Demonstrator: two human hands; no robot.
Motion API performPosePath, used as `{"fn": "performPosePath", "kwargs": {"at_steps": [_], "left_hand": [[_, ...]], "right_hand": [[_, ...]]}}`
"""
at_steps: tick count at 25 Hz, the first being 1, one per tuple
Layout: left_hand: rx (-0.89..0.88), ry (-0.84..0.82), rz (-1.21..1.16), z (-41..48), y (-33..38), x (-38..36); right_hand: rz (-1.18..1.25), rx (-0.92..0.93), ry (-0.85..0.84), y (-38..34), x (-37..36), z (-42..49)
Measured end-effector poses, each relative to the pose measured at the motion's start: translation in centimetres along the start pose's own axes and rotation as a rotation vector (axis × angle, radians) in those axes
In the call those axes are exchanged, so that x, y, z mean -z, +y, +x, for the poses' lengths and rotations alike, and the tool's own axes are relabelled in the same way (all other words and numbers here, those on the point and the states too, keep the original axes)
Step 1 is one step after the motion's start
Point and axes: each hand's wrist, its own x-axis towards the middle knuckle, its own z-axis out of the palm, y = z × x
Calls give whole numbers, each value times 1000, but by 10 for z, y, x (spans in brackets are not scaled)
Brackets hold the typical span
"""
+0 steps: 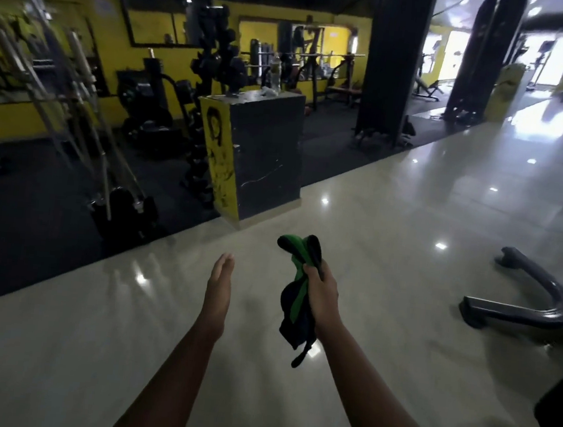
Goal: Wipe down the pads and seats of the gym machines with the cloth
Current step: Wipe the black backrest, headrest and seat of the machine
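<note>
My right hand point(322, 291) is shut on a bunched green and black cloth point(293, 304), held in the air over the pale tiled floor. The cloth sticks up above my fist and hangs down below it. My left hand point(220, 281) is stretched out flat beside it, fingers together, holding nothing and not touching the cloth. Gym machines point(149, 104) stand far off along the yellow wall, dark and blurred. No pad or seat is within reach of either hand.
A black and yellow pillar block point(261, 156) stands ahead on the floor's edge, bottles on top. Left of it lie black rubber mats with barbells point(83, 146) and a dumbbell rack. A black machine base point(540, 300) lies at right. A black column point(394, 62) rises behind.
</note>
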Motion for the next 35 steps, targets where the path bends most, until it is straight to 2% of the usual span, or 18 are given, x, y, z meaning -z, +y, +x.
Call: {"fn": "performPosePath", "kwargs": {"at_steps": [8, 16, 25, 29, 35], "left_hand": [[-35, -234, -6, 245, 22, -122], [-36, -514, 50, 487, 57, -306], [7, -790, 60, 660, 45, -604], [32, -831, 28, 724, 53, -734], [24, -921, 23, 829, 58, -921]], "right_hand": [[-24, 35, 163, -27, -3, 246], [7, 33, 445, -54, 44, 499], [-3, 53, 738, -75, 207, 754], [16, 108, 788, -96, 285, 870], [25, 66, 869, -120, 386, 1045]]}}
